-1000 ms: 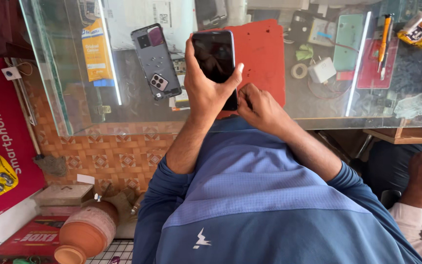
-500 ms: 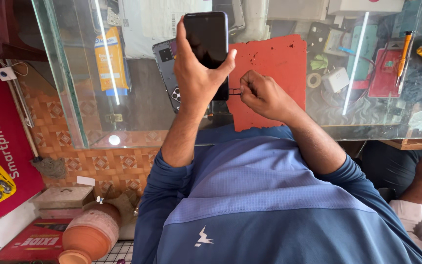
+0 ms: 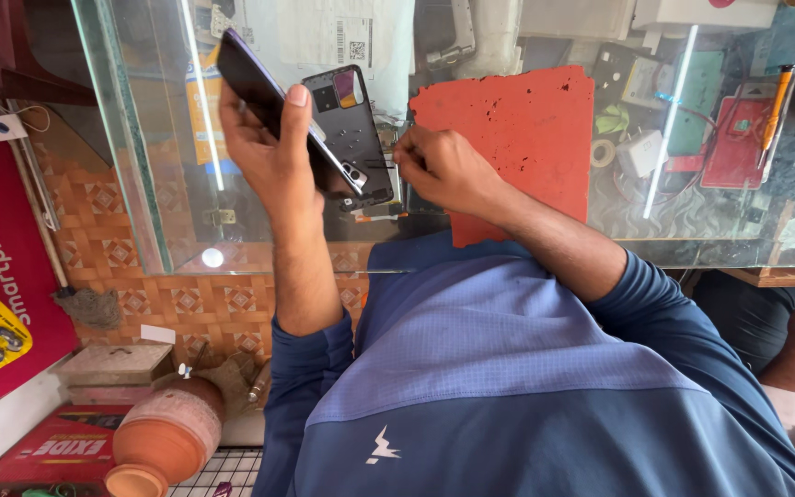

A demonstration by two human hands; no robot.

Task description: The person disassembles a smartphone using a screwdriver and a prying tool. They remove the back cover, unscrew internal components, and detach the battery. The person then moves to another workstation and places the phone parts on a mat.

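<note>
From my feed, the biggest thing is the glass counter (image 3: 526, 248), stretching across the whole view with clutter showing beneath it. On it lies a red work mat (image 3: 517, 138), pitted and rough at the edges. Down at the lower left, on the floor side, sits a round clay pot (image 3: 163, 442).

I see the left hand (image 3: 273, 147) raised above the counter, clamped on a dark smartphone (image 3: 259, 87); the phone is tilted, the thumb pressed along one long edge and the fingers wrapped behind it. Just beside it, lying on the glass, is an opened phone back shell (image 3: 356, 133) with its camera cutouts showing.

The right hand (image 3: 443, 170) rests at the mat's left edge, its fingers pinched together on a thin tool (image 3: 374, 166). I cannot tell what kind of tool it is. The tip points towards the lower end of the held phone. The two hands are close together but not touching.

Farther right under the glass lies an orange-handled screwdriver (image 3: 775, 106).
</note>
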